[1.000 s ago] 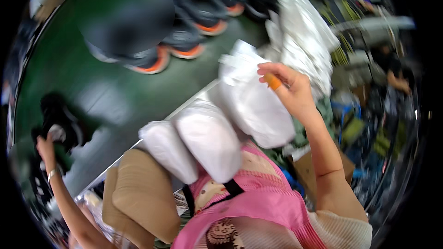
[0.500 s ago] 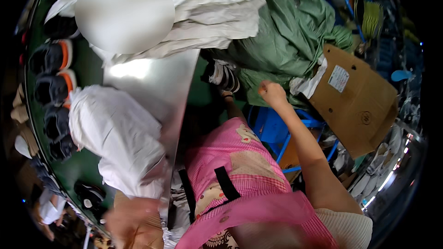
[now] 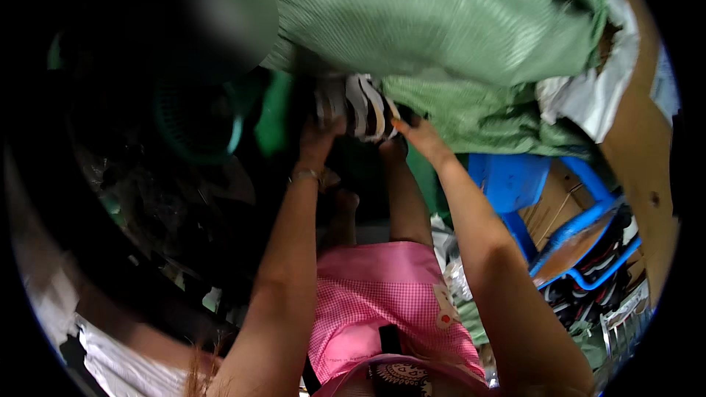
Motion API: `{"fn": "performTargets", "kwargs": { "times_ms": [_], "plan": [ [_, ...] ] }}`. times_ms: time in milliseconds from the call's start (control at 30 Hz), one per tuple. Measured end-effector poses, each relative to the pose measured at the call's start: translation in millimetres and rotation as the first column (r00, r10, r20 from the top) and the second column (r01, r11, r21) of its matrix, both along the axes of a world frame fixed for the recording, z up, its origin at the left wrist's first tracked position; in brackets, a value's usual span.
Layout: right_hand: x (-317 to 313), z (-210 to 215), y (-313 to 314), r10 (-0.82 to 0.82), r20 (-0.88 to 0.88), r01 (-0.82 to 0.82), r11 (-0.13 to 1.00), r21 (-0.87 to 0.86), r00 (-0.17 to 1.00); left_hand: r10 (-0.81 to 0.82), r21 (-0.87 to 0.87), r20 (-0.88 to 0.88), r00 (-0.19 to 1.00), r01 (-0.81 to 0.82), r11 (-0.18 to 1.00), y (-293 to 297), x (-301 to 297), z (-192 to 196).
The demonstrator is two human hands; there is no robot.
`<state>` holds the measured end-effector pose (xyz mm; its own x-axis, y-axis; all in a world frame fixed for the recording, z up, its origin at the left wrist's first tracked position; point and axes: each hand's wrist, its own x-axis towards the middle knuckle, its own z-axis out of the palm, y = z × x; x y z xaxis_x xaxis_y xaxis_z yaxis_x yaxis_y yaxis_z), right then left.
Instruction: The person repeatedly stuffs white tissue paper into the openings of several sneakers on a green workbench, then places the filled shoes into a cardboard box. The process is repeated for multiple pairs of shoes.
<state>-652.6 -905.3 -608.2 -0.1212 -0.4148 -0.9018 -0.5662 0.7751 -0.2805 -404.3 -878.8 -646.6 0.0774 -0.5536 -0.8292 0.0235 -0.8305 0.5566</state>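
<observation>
Down in the shade between my knees and the green sack (image 3: 441, 22), a row of curved white and dark pieces (image 3: 362, 106) is packed side by side. They look like shoe soles or other shoe parts, but the kind is not clear. My left hand (image 3: 321, 136) presses on the left end of the row, its fingers curled and partly in shadow. At the opposite end, my right hand (image 3: 418, 134) grips the last piece, thumb against its edge. Most of the fingertips on both hands are hidden.
A teal plastic basket (image 3: 235, 132) stands in the dark to the left. On the right are a blue frame stool (image 3: 507, 184), a cardboard box (image 3: 643, 117) and crumpled white wrapping (image 3: 610, 73). My pink checked apron (image 3: 375, 287) covers my lap.
I have bent down from the metal table with the white cloth bundles. Both hands have come forward onto the row of curved pieces, which my right hand was only near before.
</observation>
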Motion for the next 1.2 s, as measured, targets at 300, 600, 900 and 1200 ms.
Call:
{"fn": "performTargets", "kwargs": {
  "times_ms": [300,600,900,1200],
  "plan": [
    [40.4,56.6,45.6,-0.209,0.310,0.287,0.930,-0.231,0.928,-0.317,-0.098,0.442,0.839,0.397,0.913,-24.6,-59.3,110.1],
    [19.9,464.6,17.9,0.519,0.057,-0.290,0.562,-0.775,0.853,0.026,-0.314,0.369,0.929,0.099,0.944,-24.3,-32.9,474.0],
    [88.8,662.0,-43.6,0.939,-0.093,-0.355,0.032,-0.934,0.330,0.408,-0.276,-0.394,0.823,-0.529,0.802,15.4,76.9,669.8],
    [260.8,619.1,-20.2,0.881,-0.349,-0.471,-0.171,-0.865,0.320,0.212,-0.306,0.643,0.736,-0.007,0.952,-7.1,235.7,652.7]
  ]
}}
